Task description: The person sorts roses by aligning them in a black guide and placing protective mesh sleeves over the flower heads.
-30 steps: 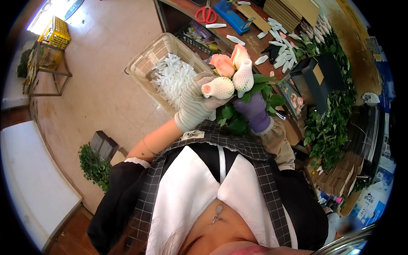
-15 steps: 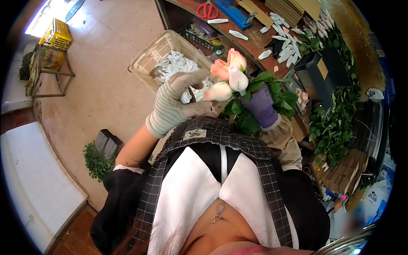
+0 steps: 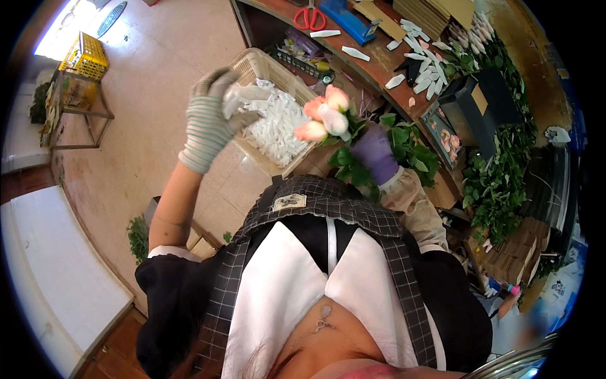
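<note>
My left hand (image 3: 211, 123), in a pale striped glove, is raised at the left rim of a cream plastic basket (image 3: 252, 60). Its fingers curl around a white flower net sleeve (image 3: 245, 96), blurred by motion. Many similar white net sleeves (image 3: 278, 123) fill the basket. My right hand (image 3: 377, 155), in a purple glove, is closed around the stems of a small bunch of pink roses (image 3: 336, 99), whose heads lean toward the basket. One rose in front wears a white net sleeve (image 3: 334, 121); the lower left rose (image 3: 309, 131) is bare. Green leaves (image 3: 353, 165) hang around this hand.
On the brown workbench (image 3: 379, 69) lie red-handled scissors (image 3: 309, 18), a blue tool (image 3: 347, 22) and loose white net sleeves (image 3: 429, 72). A black box (image 3: 480, 104) and a long heap of leafy stems (image 3: 499, 170) are at the right. A yellow crate (image 3: 85, 55) stands far left.
My left hand has moved left and away from the roses, carrying a white net sleeve over the basket. The lower left rose has lost its net. The bunch has shifted slightly left.
</note>
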